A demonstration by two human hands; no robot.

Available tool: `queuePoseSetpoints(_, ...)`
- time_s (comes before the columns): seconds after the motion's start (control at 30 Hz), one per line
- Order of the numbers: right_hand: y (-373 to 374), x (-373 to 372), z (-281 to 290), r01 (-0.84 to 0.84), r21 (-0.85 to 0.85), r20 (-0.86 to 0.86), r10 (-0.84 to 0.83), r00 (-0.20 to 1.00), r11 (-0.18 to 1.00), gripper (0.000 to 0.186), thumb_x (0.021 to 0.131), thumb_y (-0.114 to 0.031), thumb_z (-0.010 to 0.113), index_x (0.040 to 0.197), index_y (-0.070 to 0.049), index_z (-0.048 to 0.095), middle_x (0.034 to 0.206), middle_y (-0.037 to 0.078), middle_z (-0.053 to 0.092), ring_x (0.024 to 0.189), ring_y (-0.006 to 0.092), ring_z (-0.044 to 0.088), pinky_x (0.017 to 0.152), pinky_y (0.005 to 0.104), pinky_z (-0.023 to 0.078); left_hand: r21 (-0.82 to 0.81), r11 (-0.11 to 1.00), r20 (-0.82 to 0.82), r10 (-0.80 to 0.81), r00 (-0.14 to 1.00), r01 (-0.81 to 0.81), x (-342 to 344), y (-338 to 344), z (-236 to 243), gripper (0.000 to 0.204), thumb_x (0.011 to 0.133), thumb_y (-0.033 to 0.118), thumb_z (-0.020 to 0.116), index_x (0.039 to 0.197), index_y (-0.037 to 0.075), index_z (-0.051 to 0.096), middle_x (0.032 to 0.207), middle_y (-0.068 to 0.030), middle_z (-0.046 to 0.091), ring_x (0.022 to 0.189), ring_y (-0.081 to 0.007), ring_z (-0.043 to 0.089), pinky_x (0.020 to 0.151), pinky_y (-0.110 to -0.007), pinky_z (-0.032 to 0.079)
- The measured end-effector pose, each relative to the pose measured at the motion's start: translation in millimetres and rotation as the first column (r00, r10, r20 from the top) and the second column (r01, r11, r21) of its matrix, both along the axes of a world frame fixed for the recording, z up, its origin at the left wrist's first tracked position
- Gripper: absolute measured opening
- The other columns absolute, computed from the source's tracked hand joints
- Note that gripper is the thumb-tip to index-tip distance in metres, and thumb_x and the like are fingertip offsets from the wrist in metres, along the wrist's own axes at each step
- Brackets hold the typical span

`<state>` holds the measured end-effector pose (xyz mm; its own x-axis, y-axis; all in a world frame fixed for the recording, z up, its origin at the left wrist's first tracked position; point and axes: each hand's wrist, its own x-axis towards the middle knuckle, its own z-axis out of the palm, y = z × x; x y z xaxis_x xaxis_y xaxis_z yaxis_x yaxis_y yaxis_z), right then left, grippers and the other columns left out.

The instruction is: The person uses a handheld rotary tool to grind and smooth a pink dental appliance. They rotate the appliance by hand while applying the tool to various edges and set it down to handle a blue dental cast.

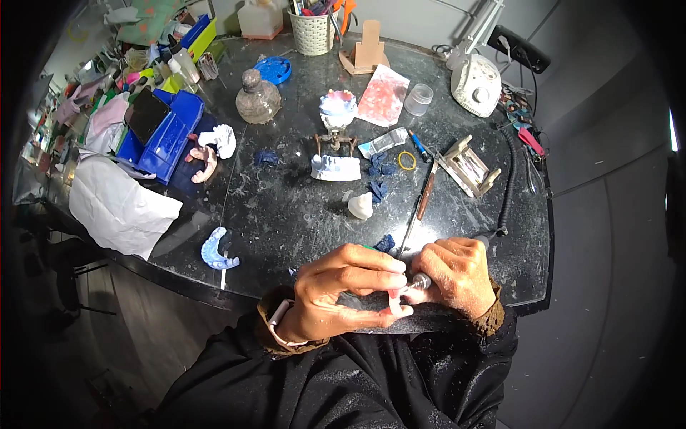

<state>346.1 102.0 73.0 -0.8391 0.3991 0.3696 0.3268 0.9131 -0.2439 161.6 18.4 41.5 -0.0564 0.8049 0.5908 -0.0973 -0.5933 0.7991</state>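
Note:
At the bench's near edge, my left hand (pixel 336 286) pinches a small pink denture piece (pixel 394 302) between thumb and fingers. My right hand (pixel 456 275) is wrapped round a metal rotary handpiece (pixel 421 281), its tip pointing left at the denture piece. Whether the tip touches it I cannot tell. Fine pale dust speckles my hands and dark sleeves. Just beyond my hands lie a dark blue wax scrap (pixel 386 243) and a long wooden-handled knife (pixel 426 191). A white plaster lump (pixel 360 206) sits a little farther off.
An articulator (pixel 334 137) with dental casts stands mid-bench. A blue dental cast (pixel 214 249) lies at the left front edge. Blue bins (pixel 163 143) and clutter fill the left. A coiled black cord (pixel 511 179) runs down the right side, near a wooden-and-metal frame (pixel 468 168).

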Motion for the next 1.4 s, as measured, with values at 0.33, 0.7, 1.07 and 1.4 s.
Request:
queuePoseSetpoints(0.33,-4.2,-4.1,2.2,0.106,-0.134,-0.058,-0.114,0.992,0.985,0.042,0.061,-0.041,0.078,0.066,-0.01,0.05,0.055,0.003,0.051,0.047,0.0218,0.053,0.045,0.0327,0.04,0.041,0.996,-0.019,0.082,0.996,-0.082,0.6,2.1,-3.9,0.04,0.06,-0.003,0.081,0.096,0.004,0.065,0.102,-0.0126,0.061,0.087,-0.0205,0.065,0.073,-0.029,0.056)
queuePoseSetpoints(0.7,0.2,-0.1,4.6,-0.027,-0.056,0.022,0.028,0.999,0.998,0.04,0.07,-0.043,0.07,0.069,-0.009,0.048,0.058,0.003,0.049,0.052,0.0188,0.056,0.046,0.0319,0.043,0.064,0.993,0.0,0.097,0.995,-0.097,4.2,5.1,-5.7,0.038,0.06,-0.003,0.081,0.093,0.005,0.065,0.099,-0.0103,0.062,0.084,-0.0201,0.066,0.071,-0.029,0.055)
queuePoseSetpoints(1.07,-1.0,1.0,6.3,-0.027,-0.083,-0.013,0.026,1.0,0.996,0.039,0.069,-0.043,0.071,0.07,-0.01,0.048,0.059,0.001,0.05,0.052,0.0187,0.056,0.045,0.0319,0.041,0.133,0.986,0.028,0.095,0.995,-0.097,7.2,4.3,-4.9,0.036,0.06,-0.005,0.08,0.091,0.005,0.064,0.099,-0.0113,0.061,0.081,-0.0193,0.066,0.07,-0.03,0.055)
queuePoseSetpoints(1.4,-1.5,-0.4,2.3,0.048,-0.076,-0.013,-0.049,0.999,0.996,0.043,0.068,-0.045,0.071,0.069,-0.01,0.046,0.055,0.002,0.047,0.046,0.0183,0.054,0.042,0.0306,0.041,0.118,0.989,-0.114,0.108,0.988,-0.094,2.6,3.8,4.1,0.035,0.063,-0.007,0.077,0.095,0.001,0.066,0.101,-0.0142,0.061,0.084,-0.0212,0.064,0.071,-0.028,0.055)
